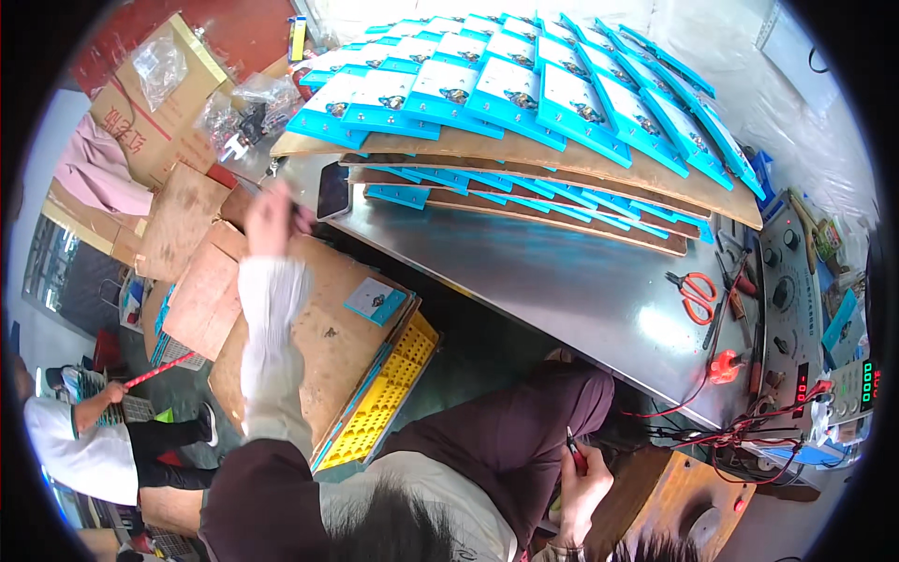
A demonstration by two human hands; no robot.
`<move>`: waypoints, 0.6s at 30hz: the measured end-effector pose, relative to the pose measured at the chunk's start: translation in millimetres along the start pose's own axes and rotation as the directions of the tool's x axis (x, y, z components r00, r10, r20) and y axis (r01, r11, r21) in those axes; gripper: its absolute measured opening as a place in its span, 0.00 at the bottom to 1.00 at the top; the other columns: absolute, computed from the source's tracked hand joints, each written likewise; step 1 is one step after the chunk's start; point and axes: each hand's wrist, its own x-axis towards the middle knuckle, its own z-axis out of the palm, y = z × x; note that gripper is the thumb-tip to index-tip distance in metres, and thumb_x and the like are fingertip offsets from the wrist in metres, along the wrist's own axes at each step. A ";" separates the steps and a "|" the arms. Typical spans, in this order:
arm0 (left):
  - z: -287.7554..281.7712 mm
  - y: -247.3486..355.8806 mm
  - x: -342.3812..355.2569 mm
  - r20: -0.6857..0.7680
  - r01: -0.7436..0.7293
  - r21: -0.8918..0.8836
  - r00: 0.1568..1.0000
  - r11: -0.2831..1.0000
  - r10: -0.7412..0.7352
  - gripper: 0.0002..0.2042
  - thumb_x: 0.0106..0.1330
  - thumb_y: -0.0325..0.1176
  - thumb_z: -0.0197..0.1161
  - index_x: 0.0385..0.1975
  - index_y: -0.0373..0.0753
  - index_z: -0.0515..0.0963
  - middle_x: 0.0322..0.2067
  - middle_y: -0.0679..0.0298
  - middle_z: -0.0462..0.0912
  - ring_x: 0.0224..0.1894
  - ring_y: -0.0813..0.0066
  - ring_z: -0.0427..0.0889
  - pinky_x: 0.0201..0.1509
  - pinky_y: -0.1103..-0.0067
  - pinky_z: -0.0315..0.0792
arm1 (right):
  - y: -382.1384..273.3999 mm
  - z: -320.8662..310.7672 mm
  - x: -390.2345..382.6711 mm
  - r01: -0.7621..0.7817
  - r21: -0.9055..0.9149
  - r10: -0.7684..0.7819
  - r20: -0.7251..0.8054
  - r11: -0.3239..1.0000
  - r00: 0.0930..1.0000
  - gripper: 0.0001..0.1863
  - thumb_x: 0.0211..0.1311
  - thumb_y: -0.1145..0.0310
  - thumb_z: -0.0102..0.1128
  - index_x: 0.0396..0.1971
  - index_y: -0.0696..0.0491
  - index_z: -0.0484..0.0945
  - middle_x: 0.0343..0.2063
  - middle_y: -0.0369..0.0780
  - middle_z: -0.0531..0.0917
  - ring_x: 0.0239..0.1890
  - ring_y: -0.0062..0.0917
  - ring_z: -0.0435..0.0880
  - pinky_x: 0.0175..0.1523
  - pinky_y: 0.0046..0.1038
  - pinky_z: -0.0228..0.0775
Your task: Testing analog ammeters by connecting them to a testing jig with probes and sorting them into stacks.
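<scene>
My left hand [270,221] is stretched out over the left end of the metal bench, next to a dark phone [333,191]. It is blurred, and I cannot tell whether its fingers hold anything. My right hand [584,489] is low by my thigh, closed round a small red-handled tool [577,457] with a thin pointed tip; its exact kind is unclear. Below my left forearm, one blue-edged panel [375,301] with a white face lies on a brown board [328,330]. Many similar panels [521,86] cover stacked boards [524,155] on the bench.
Red-handled scissors [695,298] and hand tools [740,309] lie at the bench's right, beside a power supply [785,309] with red and black cables. A yellow crate [389,384] stands under the brown board. Cardboard boxes [154,117] are at the left; another person [84,450] stands at lower left.
</scene>
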 end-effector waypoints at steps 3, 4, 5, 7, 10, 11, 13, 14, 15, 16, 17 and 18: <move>10.1 70.1 44.4 -0.296 -0.310 0.155 0.891 0.938 0.344 0.24 0.71 0.52 0.48 0.37 0.35 0.80 0.18 0.65 0.77 0.16 0.83 0.69 0.23 0.83 0.63 | -7.9 1.9 9.0 0.078 0.000 -0.078 -0.019 0.997 0.997 0.08 0.51 0.74 0.69 0.32 0.59 0.81 0.17 0.37 0.79 0.19 0.13 0.73 0.26 0.19 0.66; 11.5 92.7 54.6 -0.162 -0.130 0.169 0.974 0.977 0.157 0.24 0.70 0.53 0.48 0.36 0.35 0.80 0.18 0.65 0.78 0.16 0.83 0.70 0.22 0.84 0.62 | -11.5 2.0 12.1 0.129 -0.021 -0.129 -0.028 0.991 0.991 0.08 0.51 0.74 0.69 0.31 0.59 0.81 0.16 0.37 0.78 0.19 0.13 0.72 0.26 0.19 0.65; 19.2 111.3 63.2 -0.016 0.050 0.205 0.999 0.977 -0.047 0.25 0.69 0.55 0.49 0.35 0.35 0.80 0.19 0.65 0.78 0.16 0.82 0.70 0.21 0.84 0.62 | -11.7 3.8 13.6 0.151 -0.020 -0.151 -0.039 0.988 0.988 0.09 0.50 0.75 0.70 0.31 0.59 0.81 0.17 0.38 0.78 0.18 0.15 0.73 0.25 0.20 0.65; 28.0 114.2 72.1 0.249 0.090 0.293 0.954 0.952 -0.167 0.22 0.67 0.53 0.55 0.35 0.36 0.79 0.19 0.65 0.79 0.13 0.84 0.70 0.17 0.88 0.59 | -16.7 4.6 14.2 0.144 -0.008 -0.144 -0.030 0.990 0.989 0.09 0.49 0.74 0.70 0.31 0.58 0.81 0.18 0.40 0.79 0.19 0.23 0.76 0.26 0.24 0.67; 16.4 99.2 74.4 0.233 0.132 0.133 0.959 0.982 -0.160 0.15 0.67 0.46 0.59 0.37 0.38 0.77 0.22 0.66 0.80 0.16 0.85 0.72 0.19 0.90 0.62 | -13.9 2.4 8.6 0.113 -0.011 -0.113 -0.016 0.994 0.993 0.10 0.49 0.73 0.71 0.31 0.58 0.81 0.19 0.42 0.80 0.20 0.31 0.79 0.27 0.29 0.69; 6.7 85.8 71.1 0.145 0.145 0.033 0.978 0.989 -0.148 0.14 0.67 0.45 0.58 0.37 0.38 0.77 0.23 0.67 0.79 0.18 0.85 0.73 0.20 0.90 0.64 | -8.8 0.6 3.7 0.102 -0.011 -0.103 -0.024 0.995 0.994 0.10 0.49 0.73 0.71 0.31 0.58 0.81 0.19 0.42 0.80 0.20 0.31 0.79 0.27 0.29 0.69; -18.8 41.2 52.1 -0.011 -0.163 -0.149 0.987 0.975 0.163 0.11 0.68 0.41 0.59 0.39 0.40 0.77 0.26 0.68 0.78 0.22 0.85 0.74 0.25 0.90 0.67 | -0.9 -1.5 -4.8 0.037 0.006 -0.037 -0.059 0.999 0.998 0.10 0.48 0.73 0.71 0.30 0.58 0.81 0.18 0.42 0.79 0.19 0.29 0.79 0.26 0.29 0.69; -14.2 24.0 30.1 -0.261 -0.246 -0.131 0.943 0.960 0.206 0.10 0.67 0.38 0.60 0.40 0.39 0.76 0.28 0.67 0.78 0.25 0.83 0.76 0.26 0.89 0.69 | 7.8 -1.7 -11.3 -0.011 -0.010 0.010 -0.071 1.000 0.997 0.09 0.48 0.73 0.71 0.30 0.58 0.81 0.18 0.42 0.79 0.19 0.29 0.78 0.26 0.29 0.69; 0.2 9.2 3.7 -0.381 -0.326 -0.245 0.898 0.913 0.219 0.11 0.67 0.35 0.60 0.44 0.37 0.73 0.32 0.64 0.80 0.28 0.78 0.78 0.30 0.84 0.72 | 16.2 -1.1 -16.9 -0.066 -0.027 0.064 -0.087 0.997 0.994 0.09 0.48 0.73 0.71 0.29 0.59 0.80 0.18 0.43 0.79 0.18 0.28 0.78 0.26 0.29 0.69; 5.5 -6.6 -27.2 -0.343 -0.373 -0.286 0.900 0.883 0.269 0.14 0.68 0.33 0.58 0.49 0.36 0.69 0.39 0.60 0.80 0.32 0.72 0.79 0.35 0.79 0.75 | 12.4 -3.3 -15.5 -0.106 -0.071 0.099 -0.089 0.992 0.991 0.09 0.49 0.72 0.70 0.29 0.58 0.80 0.18 0.43 0.79 0.19 0.28 0.78 0.26 0.28 0.70; 22.7 -14.6 -55.4 -0.268 -0.351 -0.347 0.926 0.870 0.266 0.16 0.68 0.31 0.57 0.53 0.36 0.66 0.45 0.56 0.78 0.34 0.69 0.80 0.40 0.75 0.76 | 13.4 -2.8 -13.0 -0.114 -0.115 0.103 -0.096 0.987 0.990 0.09 0.49 0.72 0.70 0.29 0.58 0.80 0.18 0.43 0.80 0.19 0.28 0.78 0.26 0.28 0.70; 44.2 -19.6 -80.7 -0.202 -0.254 -0.455 0.963 0.854 0.179 0.16 0.68 0.30 0.56 0.54 0.35 0.65 0.46 0.56 0.78 0.34 0.68 0.81 0.40 0.74 0.77 | 14.8 -2.4 -9.0 -0.124 -0.165 0.108 -0.100 0.978 0.989 0.08 0.50 0.72 0.69 0.30 0.57 0.81 0.19 0.43 0.80 0.19 0.28 0.78 0.26 0.28 0.70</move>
